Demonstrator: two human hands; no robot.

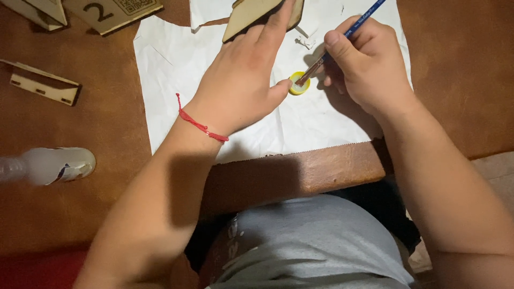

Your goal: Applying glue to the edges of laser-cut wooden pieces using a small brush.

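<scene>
The right hand (pixel 367 67) is clenched in a pen-style pinch around a thin blue-handled brush (pixel 342 37). The brush's long axis slants from upper right, where the handle tip leaves the top of the view, down to lower left, where the metal ferrule and bristles dip into a small yellow cap (pixel 299 83). The cap sits on the white paper sheet (pixel 171 80) spread across the tabletop (pixel 96 118), near the middle of the sheet and closer to the tabletop's near edge than to its far one. It lies just to the left of the right hand's knuckles, so the brush tip reaches it with the hand hardly extended.

The left hand (pixel 243 80) lies flat and spread, grasping nothing. Its thumb tip touches the cap's left rim, steadying it, while its forefinger stretches away toward the far edge and presses on a flat wooden cut-out piece (pixel 251 13) lying on the paper. The cap is thus pinned between thumb on one side and brush on the other; both hands are about equally near it.

Well apart, toward the tabletop's left edge, lie a white bottle (pixel 53 165) on its side and a slotted wooden strip (pixel 43 85)
</scene>
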